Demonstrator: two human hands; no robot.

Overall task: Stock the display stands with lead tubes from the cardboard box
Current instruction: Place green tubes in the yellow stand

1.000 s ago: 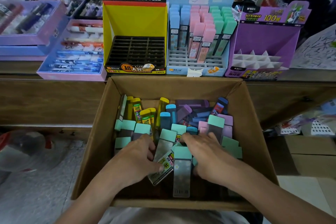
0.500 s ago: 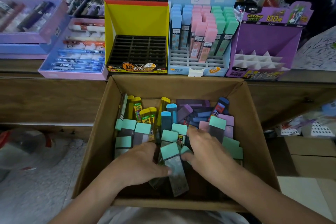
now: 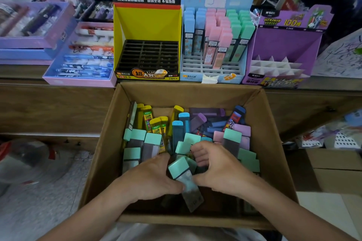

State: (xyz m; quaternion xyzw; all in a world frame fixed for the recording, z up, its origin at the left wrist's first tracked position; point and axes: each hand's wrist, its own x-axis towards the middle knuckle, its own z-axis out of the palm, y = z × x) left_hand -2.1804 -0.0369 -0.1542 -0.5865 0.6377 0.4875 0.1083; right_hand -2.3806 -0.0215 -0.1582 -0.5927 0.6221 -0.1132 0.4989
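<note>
An open cardboard box (image 3: 101, 154) in front of me holds several loose lead tubes with green, yellow, blue and purple caps. Both hands are inside it. My left hand (image 3: 150, 178) and my right hand (image 3: 219, 170) close in on a green-capped tube (image 3: 184, 178) from either side, thumbs against it, fingers curled among other green tubes. On the shelf behind stand three display stands: a yellow one (image 3: 148, 19) with empty black slots, a light blue one (image 3: 213, 68) partly filled with blue, pink and green tubes, and a purple one (image 3: 284, 45) with empty white dividers.
Purple and blue pen boxes (image 3: 78, 58) lie on the shelf at left. A wooden counter front (image 3: 49, 107) runs behind the box. Another cardboard carton (image 3: 337, 166) sits at right. A clear plastic bag (image 3: 23, 162) lies on the floor at left.
Both hands drew closer together around the green-capped tube, which tilted upright-left and rose a little. The yellow-labelled tube under the left hand is out of sight.
</note>
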